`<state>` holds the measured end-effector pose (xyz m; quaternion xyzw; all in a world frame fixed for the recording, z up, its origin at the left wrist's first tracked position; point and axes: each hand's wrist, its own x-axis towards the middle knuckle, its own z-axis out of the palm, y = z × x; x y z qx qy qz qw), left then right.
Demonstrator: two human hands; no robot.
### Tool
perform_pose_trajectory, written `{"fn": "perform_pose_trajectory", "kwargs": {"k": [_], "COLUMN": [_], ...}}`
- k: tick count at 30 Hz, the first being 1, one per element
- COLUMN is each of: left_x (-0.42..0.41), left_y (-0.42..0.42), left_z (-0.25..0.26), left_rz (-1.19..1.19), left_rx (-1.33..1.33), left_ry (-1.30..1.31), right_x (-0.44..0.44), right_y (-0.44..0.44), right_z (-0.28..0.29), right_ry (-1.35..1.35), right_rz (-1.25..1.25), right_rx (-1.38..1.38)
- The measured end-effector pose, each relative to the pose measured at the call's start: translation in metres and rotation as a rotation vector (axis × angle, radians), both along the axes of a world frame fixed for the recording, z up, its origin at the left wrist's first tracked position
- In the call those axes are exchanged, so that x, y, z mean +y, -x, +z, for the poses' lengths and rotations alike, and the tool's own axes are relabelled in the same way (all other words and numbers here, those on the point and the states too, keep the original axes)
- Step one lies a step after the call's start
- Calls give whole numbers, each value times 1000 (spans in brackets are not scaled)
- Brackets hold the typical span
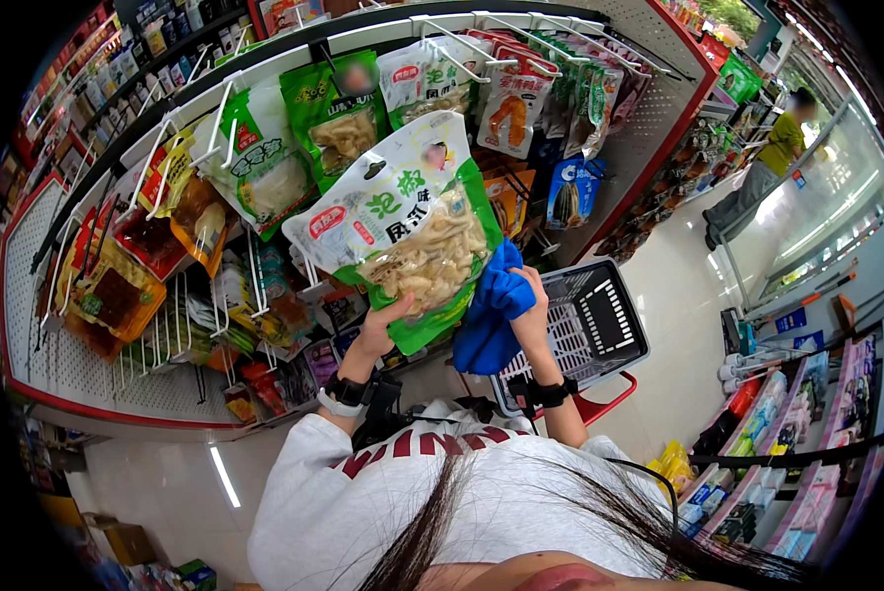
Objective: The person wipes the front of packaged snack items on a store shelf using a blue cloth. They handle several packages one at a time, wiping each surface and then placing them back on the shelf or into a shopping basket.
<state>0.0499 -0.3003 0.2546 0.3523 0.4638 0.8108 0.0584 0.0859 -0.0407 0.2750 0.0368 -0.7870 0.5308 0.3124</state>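
Note:
A large white and green plastic bag of chicken feet (427, 251), with a clear window, is held up in front of me. My left hand (381, 323) grips its lower left corner, thumb on the front. In my right hand (532, 306) is a bunched blue cloth (490, 318), which lies against the bag's lower right edge. The bag's back and the fingers behind it are hidden. Behind the bag, snack packets hang on white wire hooks, among them a green bag (335, 122) and a white and green bag (257, 151).
A grey shopping basket (623, 318) with a red handle (612, 402) stands below my right arm. A red-edged pegboard rack (678, 81) curves around the front. Shelves of packaged goods (789, 443) line the right side. A person (771, 155) stands near a glass door (834, 199).

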Motion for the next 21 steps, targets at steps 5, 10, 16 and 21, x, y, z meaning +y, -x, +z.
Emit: {"fn": "perform_pose_trajectory", "kwargs": {"k": [5,10,16,21], "left_x": [21,42,66,70], "left_y": [6,23,10,5], "left_z": [51,80,84,92], "left_rz": [-235,-97,302,299], "left_rx": [-308,-33,228,-145], "left_ry": [26,511,693,386], "right_x": [25,37,31,30], "right_y": [-10,-17,-16,-4], "right_z": [-20,-8,2,-26], "right_ry": [452,380,356,402], "right_rz": [186,259,236,73], "right_rx": [-311,-272,-191,-189]}}
